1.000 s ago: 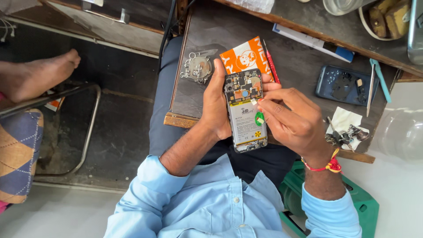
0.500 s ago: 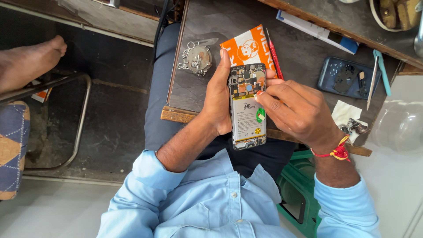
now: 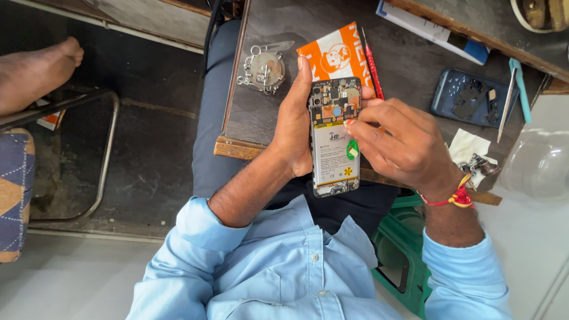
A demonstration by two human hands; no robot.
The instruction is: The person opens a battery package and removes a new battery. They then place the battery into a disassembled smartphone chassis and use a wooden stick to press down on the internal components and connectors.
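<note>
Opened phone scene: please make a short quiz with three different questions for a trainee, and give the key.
1. True or false: the left hand holds the opened phone by its edge.
2. What does the right hand do? A) it rests flat on the desk. B) its fingertips press on the phone's battery. C) it holds the red screwdriver.
3. Fill in: the orange and white packet lies on the desk directly behind the ____.

Key: 1 true. 2 B. 3 phone.
</note>
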